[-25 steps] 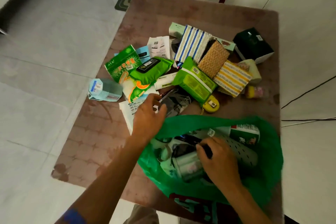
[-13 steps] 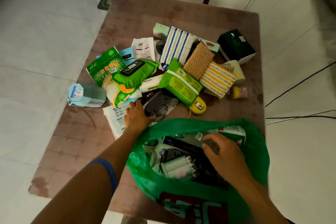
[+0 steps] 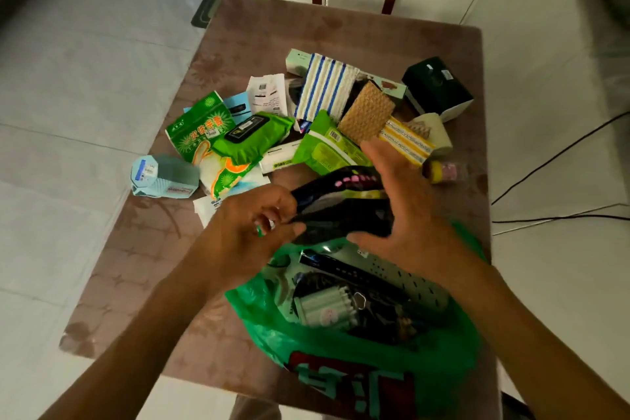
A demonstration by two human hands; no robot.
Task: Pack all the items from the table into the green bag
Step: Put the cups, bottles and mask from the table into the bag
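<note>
Table: two hands hold one dark packet over one green bag

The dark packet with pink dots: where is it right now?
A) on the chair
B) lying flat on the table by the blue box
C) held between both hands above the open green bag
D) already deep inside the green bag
C: the dark packet sits between the left hand and the right hand, raised over the mouth of the green bag, not yet inside.
</note>
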